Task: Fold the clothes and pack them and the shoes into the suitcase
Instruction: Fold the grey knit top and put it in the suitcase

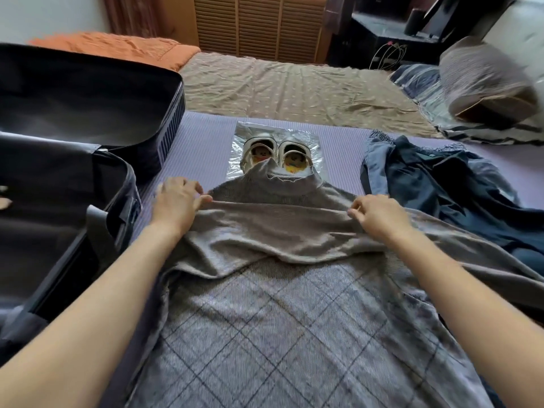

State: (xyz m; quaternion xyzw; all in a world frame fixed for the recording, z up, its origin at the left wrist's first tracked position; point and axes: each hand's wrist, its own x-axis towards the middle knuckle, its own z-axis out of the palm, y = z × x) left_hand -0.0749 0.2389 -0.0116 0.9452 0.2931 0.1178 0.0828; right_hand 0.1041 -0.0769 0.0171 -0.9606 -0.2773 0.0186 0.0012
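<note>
on the mat (200, 142), left hand (176, 203) and right hand (379, 216) pinch grey sweater (279, 231), collar half hiding shoes (260, 150)

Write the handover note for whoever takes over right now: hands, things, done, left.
Hands: the left hand and the right hand each pinch one end of a raised fold in the sweater.
Things: the sweater is spread on the bed, its collar lying over the near ends of the shoes, which sit on a plastic bag. The blue clothes are heaped on the right. The suitcase lies open on the left.
Done: the sweater fold is begun; nothing seen packed.
Left: finish the sweater, fold the blue clothes, pack everything, shoes too.
</note>
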